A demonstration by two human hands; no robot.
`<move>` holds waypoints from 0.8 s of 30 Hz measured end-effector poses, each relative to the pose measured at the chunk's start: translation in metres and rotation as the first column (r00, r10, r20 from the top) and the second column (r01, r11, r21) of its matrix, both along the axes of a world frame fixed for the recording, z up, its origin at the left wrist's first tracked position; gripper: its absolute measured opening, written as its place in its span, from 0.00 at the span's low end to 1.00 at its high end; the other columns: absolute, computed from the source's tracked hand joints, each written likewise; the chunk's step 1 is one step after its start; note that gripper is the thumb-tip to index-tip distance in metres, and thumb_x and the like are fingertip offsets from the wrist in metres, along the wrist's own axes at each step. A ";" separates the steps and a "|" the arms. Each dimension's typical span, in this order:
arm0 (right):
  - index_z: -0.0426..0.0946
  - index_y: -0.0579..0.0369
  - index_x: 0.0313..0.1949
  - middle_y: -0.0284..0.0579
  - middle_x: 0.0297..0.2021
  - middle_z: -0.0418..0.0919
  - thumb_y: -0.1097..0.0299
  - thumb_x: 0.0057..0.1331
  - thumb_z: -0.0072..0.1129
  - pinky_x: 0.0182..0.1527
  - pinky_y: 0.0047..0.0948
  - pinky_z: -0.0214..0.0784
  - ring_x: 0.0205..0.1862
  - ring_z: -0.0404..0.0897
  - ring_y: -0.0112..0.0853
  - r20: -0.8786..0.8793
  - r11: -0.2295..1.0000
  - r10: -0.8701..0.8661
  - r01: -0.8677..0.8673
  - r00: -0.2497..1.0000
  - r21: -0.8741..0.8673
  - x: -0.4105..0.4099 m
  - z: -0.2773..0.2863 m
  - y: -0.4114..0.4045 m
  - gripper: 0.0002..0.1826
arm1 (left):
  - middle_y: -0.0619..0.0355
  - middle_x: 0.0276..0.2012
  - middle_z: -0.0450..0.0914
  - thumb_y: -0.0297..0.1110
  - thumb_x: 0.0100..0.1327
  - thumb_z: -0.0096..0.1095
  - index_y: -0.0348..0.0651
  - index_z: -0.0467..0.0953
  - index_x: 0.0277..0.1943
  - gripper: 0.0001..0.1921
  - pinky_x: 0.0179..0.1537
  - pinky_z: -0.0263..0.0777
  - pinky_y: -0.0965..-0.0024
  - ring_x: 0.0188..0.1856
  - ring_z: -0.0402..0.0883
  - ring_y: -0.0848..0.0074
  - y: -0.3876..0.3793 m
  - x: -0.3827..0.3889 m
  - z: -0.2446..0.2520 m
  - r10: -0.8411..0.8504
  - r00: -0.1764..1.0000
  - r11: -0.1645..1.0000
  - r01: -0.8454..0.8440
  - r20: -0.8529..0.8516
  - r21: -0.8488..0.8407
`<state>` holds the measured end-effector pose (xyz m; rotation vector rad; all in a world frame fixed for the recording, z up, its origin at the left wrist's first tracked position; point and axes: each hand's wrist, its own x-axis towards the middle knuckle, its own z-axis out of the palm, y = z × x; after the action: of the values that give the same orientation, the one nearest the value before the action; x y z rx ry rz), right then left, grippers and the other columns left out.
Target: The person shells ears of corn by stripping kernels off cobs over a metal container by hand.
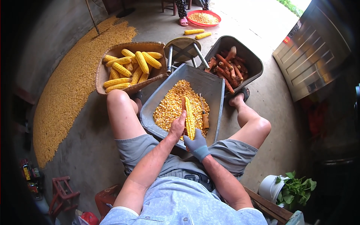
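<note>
A yellow ear of corn (190, 115) is held upright over the metal pan (218, 92). Along its left side runs a reddish bare strip; whether this is the ear's own cob or a separate one is unclear. My bare left hand (177, 125) grips it from the left, thumb pointing up. Wrapped around its lower end is my right hand (197, 143), in a grey glove. Loose kernels (168, 109) cover the pan's floor. On them, right of the ear, lies a thin-shafted hand tool with a wooden handle (205, 121).
Corn ears fill a woven basket (101, 76) at left. Reddish bare cobs lie in a dark tub (257, 64) at right. An overturned stool (182, 47) stands between them. Kernels (64, 92) are spread along the left wall. Another person's foot (183, 21) is beside a red tray (218, 23).
</note>
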<state>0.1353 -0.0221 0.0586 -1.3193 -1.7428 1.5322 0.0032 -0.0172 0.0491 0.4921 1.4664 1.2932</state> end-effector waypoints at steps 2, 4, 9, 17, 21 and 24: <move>0.66 0.62 0.44 0.55 0.25 0.78 0.61 0.58 0.61 0.27 0.34 0.74 0.25 0.82 0.37 0.071 0.995 0.019 -0.026 0.997 0.101 0.001 -0.006 -0.002 0.21 | 0.60 0.33 0.79 0.58 0.71 0.42 0.38 0.76 0.44 0.28 0.37 0.72 0.75 0.33 0.78 0.78 0.001 -0.002 0.003 0.058 0.998 0.996 -0.056 0.024 -0.074; 0.67 0.63 0.45 0.55 0.29 0.79 0.60 0.58 0.61 0.35 0.33 0.74 0.33 0.83 0.37 0.121 0.994 0.051 -0.063 0.991 0.094 -0.002 -0.005 -0.004 0.23 | 0.59 0.34 0.79 0.55 0.72 0.42 0.38 0.77 0.44 0.26 0.38 0.72 0.74 0.34 0.78 0.77 0.002 -0.005 -0.009 0.138 0.987 0.990 -0.137 0.087 -0.023; 0.69 0.66 0.39 0.47 0.28 0.79 0.62 0.58 0.62 0.31 0.31 0.73 0.28 0.80 0.29 -0.205 0.971 -0.018 -0.032 0.979 -0.237 0.003 -0.003 0.007 0.19 | 0.58 0.37 0.80 0.44 0.73 0.42 0.36 0.77 0.46 0.20 0.42 0.73 0.71 0.37 0.79 0.77 0.002 -0.002 -0.020 0.191 0.972 0.975 -0.204 0.139 0.087; 0.69 0.64 0.38 0.45 0.26 0.78 0.63 0.58 0.62 0.28 0.29 0.71 0.25 0.78 0.28 -0.123 0.976 -0.074 0.047 0.990 -0.212 -0.001 0.010 0.002 0.17 | 0.62 0.31 0.76 0.57 0.71 0.47 0.38 0.74 0.41 0.25 0.36 0.69 0.78 0.33 0.74 0.84 -0.002 -0.001 -0.024 -0.086 0.976 0.991 0.105 -0.197 0.087; 0.69 0.64 0.37 0.45 0.26 0.78 0.63 0.58 0.62 0.29 0.29 0.71 0.26 0.78 0.28 -0.179 0.982 -0.060 0.027 0.982 -0.185 0.005 0.002 0.007 0.17 | 0.64 0.31 0.76 0.53 0.72 0.45 0.38 0.75 0.41 0.23 0.37 0.69 0.77 0.33 0.74 0.83 -0.002 0.002 -0.021 -0.027 0.985 0.988 0.052 -0.169 0.147; 0.69 0.65 0.37 0.46 0.27 0.79 0.63 0.58 0.62 0.30 0.30 0.71 0.27 0.78 0.28 -0.240 0.967 -0.082 0.019 0.967 -0.254 0.005 -0.002 0.010 0.18 | 0.64 0.32 0.76 0.52 0.72 0.46 0.36 0.75 0.41 0.23 0.37 0.69 0.76 0.34 0.73 0.84 -0.002 0.008 -0.019 0.025 0.993 0.989 -0.008 -0.115 0.147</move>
<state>0.1408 -0.0126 0.0566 -1.2128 -1.3863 1.8472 0.0109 -0.0189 0.0305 0.6629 1.4801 1.4121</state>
